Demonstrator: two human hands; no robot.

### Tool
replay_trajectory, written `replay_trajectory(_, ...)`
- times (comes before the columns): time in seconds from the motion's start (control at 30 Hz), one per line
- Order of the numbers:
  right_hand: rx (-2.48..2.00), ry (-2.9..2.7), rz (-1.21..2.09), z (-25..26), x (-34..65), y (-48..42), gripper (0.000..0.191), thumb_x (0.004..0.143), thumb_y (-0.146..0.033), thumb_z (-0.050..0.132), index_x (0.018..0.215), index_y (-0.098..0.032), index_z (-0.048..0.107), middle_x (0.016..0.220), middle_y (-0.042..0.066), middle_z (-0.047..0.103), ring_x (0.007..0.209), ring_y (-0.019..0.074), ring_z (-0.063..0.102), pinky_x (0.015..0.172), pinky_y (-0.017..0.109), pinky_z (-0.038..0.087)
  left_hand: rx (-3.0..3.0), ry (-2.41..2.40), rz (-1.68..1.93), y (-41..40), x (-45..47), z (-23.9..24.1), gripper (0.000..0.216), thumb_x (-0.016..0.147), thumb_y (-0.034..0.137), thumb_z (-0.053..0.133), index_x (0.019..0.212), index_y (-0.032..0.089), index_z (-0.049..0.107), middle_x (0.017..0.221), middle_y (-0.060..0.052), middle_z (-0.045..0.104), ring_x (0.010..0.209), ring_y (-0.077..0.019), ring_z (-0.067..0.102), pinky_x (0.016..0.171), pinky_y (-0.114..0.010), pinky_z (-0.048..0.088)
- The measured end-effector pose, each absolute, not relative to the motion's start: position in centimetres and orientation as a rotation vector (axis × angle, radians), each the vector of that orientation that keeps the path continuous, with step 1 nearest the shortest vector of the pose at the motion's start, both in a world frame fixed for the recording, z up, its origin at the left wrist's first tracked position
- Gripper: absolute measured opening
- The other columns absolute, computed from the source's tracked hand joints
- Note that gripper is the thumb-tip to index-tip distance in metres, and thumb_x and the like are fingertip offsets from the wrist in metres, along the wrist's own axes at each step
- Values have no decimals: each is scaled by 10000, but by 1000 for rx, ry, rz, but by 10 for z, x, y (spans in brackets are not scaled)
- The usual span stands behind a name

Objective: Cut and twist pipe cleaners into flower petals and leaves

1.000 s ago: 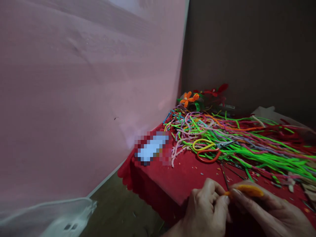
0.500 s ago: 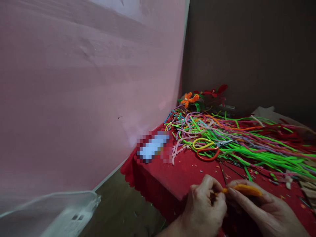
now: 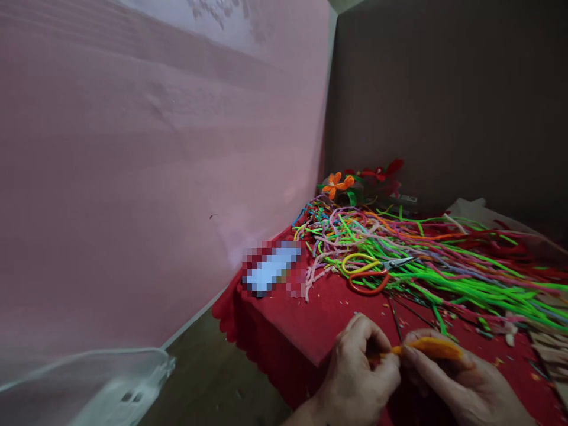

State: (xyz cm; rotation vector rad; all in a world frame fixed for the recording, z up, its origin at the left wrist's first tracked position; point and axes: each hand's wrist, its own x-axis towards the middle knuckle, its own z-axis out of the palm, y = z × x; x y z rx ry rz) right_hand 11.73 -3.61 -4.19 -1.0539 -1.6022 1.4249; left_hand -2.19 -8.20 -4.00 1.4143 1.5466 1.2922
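Observation:
My left hand [image 3: 357, 376] and my right hand [image 3: 457, 381] meet low over the red-covered table [image 3: 310, 319]. Both pinch an orange pipe cleaner [image 3: 428, 348] bent into a loop. The left fingers curl round its near end; the right thumb and fingers press along the loop. A thin dark wire runs up from between the hands toward the pile.
A heap of coloured pipe cleaners [image 3: 444, 260], mostly green, covers the table's back and right. Scissors with yellow and red handles [image 3: 368, 272] lie at its near edge. Finished flowers [image 3: 339, 183] stand at the corner. A pink wall rises left; a clear plastic tub [image 3: 102, 384] sits on the floor.
Both hands have kept their pinch on the orange pipe cleaner and shifted slightly left and down in the picture. The view has tilted a little.

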Motion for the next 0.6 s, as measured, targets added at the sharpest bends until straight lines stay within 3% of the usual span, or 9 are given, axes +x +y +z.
replay_trajectory(0.17,-1024,-1487,1489,-46,117,-38,216,644,-391,680,732,-202,621,693,35,647,673,200,620,639,261,509,1440,1532,1350,-82,-21,-47,106,660,69,501,708,164,497,706,8,491,647,-92,449,577,-188,354)
replay_trajectory(0.3,-1068,-1308,1705,-51,115,-39,235,707,-421,627,729,-190,592,574,0,581,502,149,549,475,240,449,1480,1412,1405,-83,-22,-52,106,679,77,511,741,159,537,766,-18,533,682,-105,481,615,-201,383)
replay_trajectory(0.4,-1088,-1249,1789,-50,113,-38,275,726,-443,604,676,-175,569,522,-7,550,453,130,509,437,230,402,1443,1353,1428,-85,-22,-50,37,718,139,529,744,155,551,779,-31,547,707,-116,500,624,-209,397)
replay_trajectory(0.6,-1107,-1271,1847,-41,109,-37,315,671,-457,658,637,-157,569,481,-13,533,416,98,460,402,195,347,1177,1243,1375,-86,-20,-44,89,745,230,553,746,146,525,639,4,531,577,-86,486,535,-193,378)
